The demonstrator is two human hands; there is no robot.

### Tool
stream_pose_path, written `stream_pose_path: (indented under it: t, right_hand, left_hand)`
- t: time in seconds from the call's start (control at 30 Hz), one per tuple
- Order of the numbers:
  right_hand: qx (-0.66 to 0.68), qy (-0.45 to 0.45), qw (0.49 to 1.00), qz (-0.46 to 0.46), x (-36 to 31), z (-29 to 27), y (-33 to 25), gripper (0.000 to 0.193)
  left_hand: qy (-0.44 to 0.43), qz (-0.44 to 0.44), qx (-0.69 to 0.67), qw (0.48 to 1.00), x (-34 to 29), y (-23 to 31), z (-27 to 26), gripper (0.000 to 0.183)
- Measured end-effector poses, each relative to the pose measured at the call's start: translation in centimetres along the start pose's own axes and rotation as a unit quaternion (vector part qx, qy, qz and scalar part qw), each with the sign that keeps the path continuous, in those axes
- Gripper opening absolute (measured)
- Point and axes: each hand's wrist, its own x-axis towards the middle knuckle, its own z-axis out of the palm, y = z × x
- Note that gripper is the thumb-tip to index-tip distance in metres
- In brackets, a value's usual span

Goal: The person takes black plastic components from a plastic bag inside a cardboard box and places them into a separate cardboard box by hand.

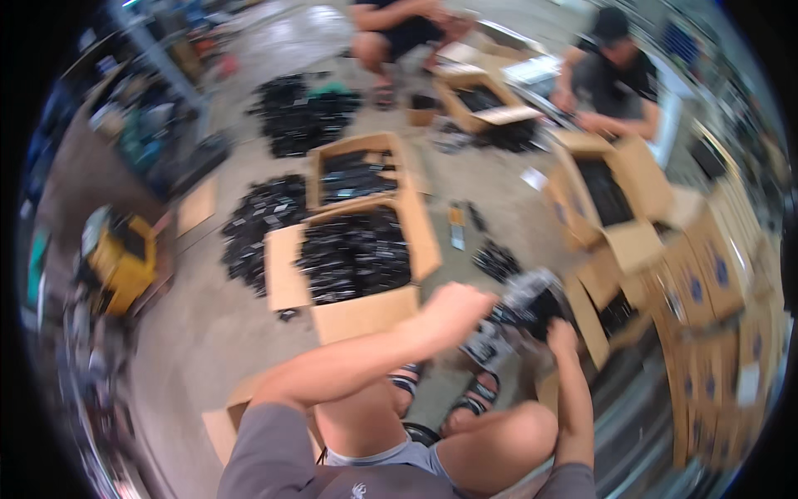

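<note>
A clear plastic bag (532, 291) with black pieces in it lies between my two hands, low over the floor to the right of my feet. My right hand (563, 337) is closed on the bag's near right side. At the bag's left side, my left hand (465, 306) is balled with its knuckles up and smeared by motion; what its fingers hold is hidden. Beyond the bag sits a small heap of black pieces (496, 261). An open cardboard box (366, 320) full of black pieces stands left of my left hand.
Another open box (314, 179) and black heaps (306, 112) (266, 224) lie ahead left. Open boxes (573, 204) (588, 320) and stacked cartons (706, 333) stand right. Two people (619, 79) (391, 33) sit at the back. A yellow machine (125, 258) is far left.
</note>
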Motion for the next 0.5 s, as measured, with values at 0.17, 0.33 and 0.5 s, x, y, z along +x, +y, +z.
stream_pose_path:
  t: [0.17, 0.33, 0.5]
  right_hand:
    - [-0.176, -0.041, 0.983, 0.046, 3.0, 6.2, 4.3, 0.027]
    - [-0.227, -0.053, 0.972, 0.036, 5.0, 7.6, 3.4, 0.019]
    - [-0.253, -0.061, 0.965, 0.036, 5.2, 8.3, 5.5, 0.016]
  left_hand:
    - [0.0, 0.042, 0.001, 0.999, 1.5, 0.5, 0.9, 0.028]
    - [-0.003, 0.013, 0.019, 1.0, 0.6, -0.2, -0.1, 0.028]
    - [-0.02, 0.019, 0.017, 0.999, 2.0, 0.2, 0.3, 0.026]
